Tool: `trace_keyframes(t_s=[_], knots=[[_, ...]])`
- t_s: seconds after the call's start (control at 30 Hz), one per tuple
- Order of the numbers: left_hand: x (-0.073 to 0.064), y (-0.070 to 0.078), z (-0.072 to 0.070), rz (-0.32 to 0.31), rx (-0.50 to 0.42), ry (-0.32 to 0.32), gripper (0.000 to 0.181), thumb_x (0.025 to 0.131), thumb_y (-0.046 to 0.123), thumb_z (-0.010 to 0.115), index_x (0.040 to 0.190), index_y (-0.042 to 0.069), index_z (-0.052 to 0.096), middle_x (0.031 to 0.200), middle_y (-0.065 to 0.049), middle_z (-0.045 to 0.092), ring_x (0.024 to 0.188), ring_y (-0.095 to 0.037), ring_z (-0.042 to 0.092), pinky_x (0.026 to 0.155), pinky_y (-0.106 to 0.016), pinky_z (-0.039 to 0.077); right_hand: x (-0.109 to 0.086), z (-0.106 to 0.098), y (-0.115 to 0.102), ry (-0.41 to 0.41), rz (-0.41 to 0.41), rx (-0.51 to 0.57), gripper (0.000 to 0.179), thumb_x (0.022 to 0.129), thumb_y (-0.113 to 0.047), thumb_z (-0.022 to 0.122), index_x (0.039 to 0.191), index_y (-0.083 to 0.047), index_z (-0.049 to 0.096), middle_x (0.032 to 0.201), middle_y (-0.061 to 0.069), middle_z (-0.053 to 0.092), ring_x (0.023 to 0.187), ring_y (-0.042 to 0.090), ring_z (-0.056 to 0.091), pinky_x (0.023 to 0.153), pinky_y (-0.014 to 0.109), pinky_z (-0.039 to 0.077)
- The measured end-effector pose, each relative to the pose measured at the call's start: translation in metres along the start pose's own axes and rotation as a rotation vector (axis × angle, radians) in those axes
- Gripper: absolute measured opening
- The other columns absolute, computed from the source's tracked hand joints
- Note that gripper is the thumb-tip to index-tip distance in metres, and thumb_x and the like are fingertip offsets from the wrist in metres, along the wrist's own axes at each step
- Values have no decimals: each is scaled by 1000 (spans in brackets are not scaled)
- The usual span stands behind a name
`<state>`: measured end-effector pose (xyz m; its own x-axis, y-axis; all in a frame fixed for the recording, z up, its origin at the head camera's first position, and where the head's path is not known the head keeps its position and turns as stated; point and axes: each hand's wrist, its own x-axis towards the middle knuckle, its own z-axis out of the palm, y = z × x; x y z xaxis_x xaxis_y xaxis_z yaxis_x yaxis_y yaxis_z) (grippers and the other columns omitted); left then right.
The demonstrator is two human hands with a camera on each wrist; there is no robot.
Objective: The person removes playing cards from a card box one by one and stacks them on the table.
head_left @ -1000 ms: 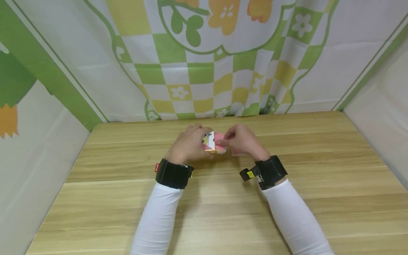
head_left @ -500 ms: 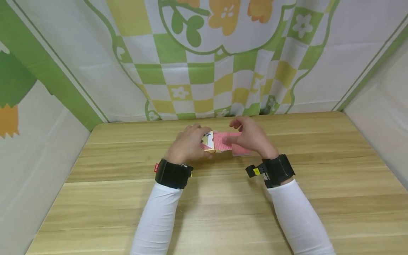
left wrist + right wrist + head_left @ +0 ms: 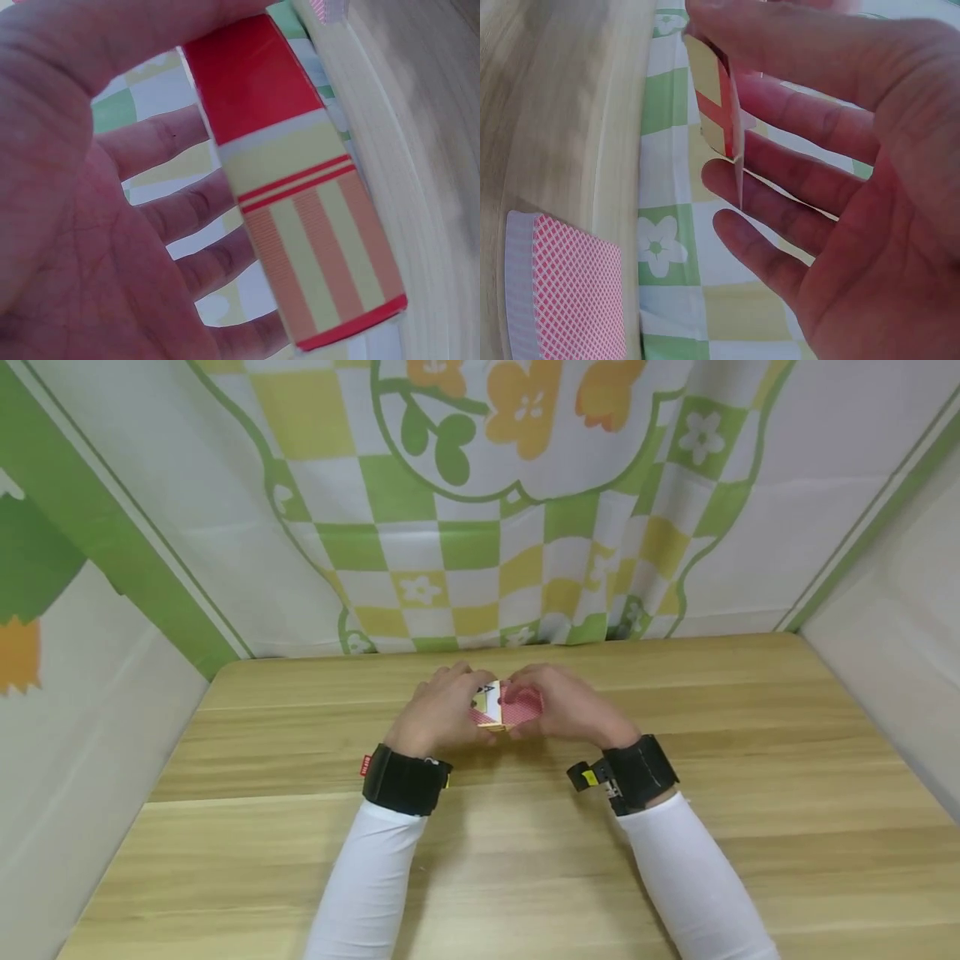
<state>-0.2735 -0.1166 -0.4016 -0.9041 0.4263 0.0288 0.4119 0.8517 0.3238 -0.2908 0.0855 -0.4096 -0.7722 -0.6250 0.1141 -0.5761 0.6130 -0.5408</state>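
Observation:
In the head view, my left hand (image 3: 435, 714) grips a playing card box (image 3: 491, 703) with an ace printed on its face. The left wrist view shows the narrow side of the card box (image 3: 296, 195), red, cream and striped, held between thumb and fingers. My right hand (image 3: 577, 710) pinches the box's right end, where a pink-patterned piece (image 3: 522, 710) sticks out; I cannot tell whether it is lid or cards. Close by the right thumb is a cream flap with a red stripe (image 3: 714, 97). A stack of pink-backed playing cards (image 3: 577, 292) lies on the table, hidden from the head view.
The wooden table (image 3: 480, 877) ends at the back against a green and yellow checked curtain (image 3: 472, 543). White cloth walls (image 3: 900, 693) close in both sides. Each wrist wears a black strap (image 3: 408, 777).
The right hand slid right along the pink piece, then came back left and closed in on the box's end. The card stack beneath it became covered. The left hand keeps its grip.

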Motion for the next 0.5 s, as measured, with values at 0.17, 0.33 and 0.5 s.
trace_keyframes(t_s=[0.17,0.33,0.5], knots=[[0,1,0,-13,5,-3,74,60,40,81,125,20,53,107,2,50,98,-20,43,80,-42,37,-3,-4,0,-18,47,-32,42,65,-30,81,102,-17,64,113,-4,57,106,14,49,88,29,38],[-1,1,0,-13,6,-4,74,60,40,81,125,21,53,107,2,49,98,-20,43,80,-43,36,-4,-5,0,-15,50,-53,41,65,-32,80,101,-18,66,117,-3,55,109,17,48,90,32,37],[0,1,0,-17,6,-1,74,59,39,82,125,21,53,106,3,49,97,-20,44,79,-42,37,-6,-8,1,-14,49,-59,37,65,-28,80,98,-16,66,109,-5,57,103,15,50,85,31,39]])
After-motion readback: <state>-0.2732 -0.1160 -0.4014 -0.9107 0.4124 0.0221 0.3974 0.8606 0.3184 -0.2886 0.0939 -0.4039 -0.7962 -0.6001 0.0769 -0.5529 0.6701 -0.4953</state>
